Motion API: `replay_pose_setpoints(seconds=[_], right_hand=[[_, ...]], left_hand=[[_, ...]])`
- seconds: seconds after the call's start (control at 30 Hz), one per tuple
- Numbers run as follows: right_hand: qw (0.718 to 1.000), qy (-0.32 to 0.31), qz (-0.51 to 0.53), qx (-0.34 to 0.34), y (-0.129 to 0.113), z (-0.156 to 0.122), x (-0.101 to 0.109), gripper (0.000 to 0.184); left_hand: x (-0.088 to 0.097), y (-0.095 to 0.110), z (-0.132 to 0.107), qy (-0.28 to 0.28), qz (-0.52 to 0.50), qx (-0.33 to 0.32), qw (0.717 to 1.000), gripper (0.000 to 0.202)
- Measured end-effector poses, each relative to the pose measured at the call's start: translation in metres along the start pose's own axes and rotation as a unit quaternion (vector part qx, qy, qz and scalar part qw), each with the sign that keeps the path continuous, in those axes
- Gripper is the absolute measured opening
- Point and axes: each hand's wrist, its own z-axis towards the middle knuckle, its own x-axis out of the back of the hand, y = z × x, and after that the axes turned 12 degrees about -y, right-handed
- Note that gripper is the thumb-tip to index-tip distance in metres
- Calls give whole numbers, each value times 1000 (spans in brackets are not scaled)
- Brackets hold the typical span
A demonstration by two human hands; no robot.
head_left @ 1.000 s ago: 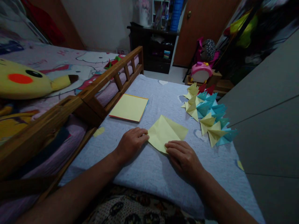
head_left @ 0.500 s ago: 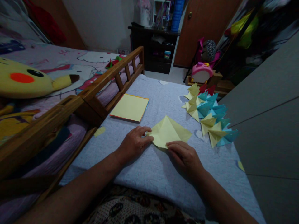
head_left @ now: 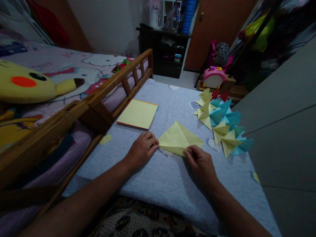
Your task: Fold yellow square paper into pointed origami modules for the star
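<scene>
A creased sheet of yellow origami paper lies in front of me, one corner pointing away and its near edge folded over. My left hand pinches its left corner between thumb and fingers. On the near right edge, my right hand grips the fold, thumb below and fingers on top. A neat stack of square paper, yellow on top with orange and blue edges showing, rests beyond my left hand. To the right stand several folded paper pieces in yellow, blue and red.
The cloth-covered table has a wooden bed rail along its left side. A yellow plush toy lies on the bed. At the right edge stands a pale panel. A dark cabinet and pink case are behind.
My right hand has moved right along the paper's near edge, which now shows a straighter fold. The left hand has shifted slightly at the left corner.
</scene>
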Motion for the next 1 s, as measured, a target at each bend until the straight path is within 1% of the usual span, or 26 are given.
replay_pose_setpoints(seconds=[0.1,0.3,0.4,0.47,0.53,0.6,0.63,0.7,0.73,0.8,0.83,1.0], right_hand=[[1000,-3,6,-26,0,2,0,17],[997,6,27,-70,-2,5,-1,14],[997,9,25,-79,-1,5,-4,30],[998,9,19,-65,1,5,-6,35],[999,5,15,-34,3,5,-7,31],[1000,-8,11,-4,3,5,-6,25],[1000,-15,7,8,3,5,-6,23],[999,-27,-4,21,2,6,-4,22],[999,-29,-9,24,2,6,-3,22],[999,-30,-15,29,1,7,-2,22],[999,-29,-16,31,1,7,-2,22],[998,-40,-26,38,3,7,-4,23]], left_hand=[[2,2,1,-11,-6,19,1000,8],[0,5,4,-22,13,34,999,9],[0,5,3,-23,34,37,998,10],[0,6,1,-4,55,28,998,8],[1,8,-3,32,85,-5,996,9],[2,12,-7,62,120,-74,988,15],[2,15,-9,69,135,-122,981,17],[0,21,-12,60,154,-209,964,20],[-1,24,-13,50,158,-240,957,20],[-6,27,-14,28,161,-264,951,22],[-8,28,-14,19,162,-263,951,23],[-16,26,-16,1,174,-229,958,28]])
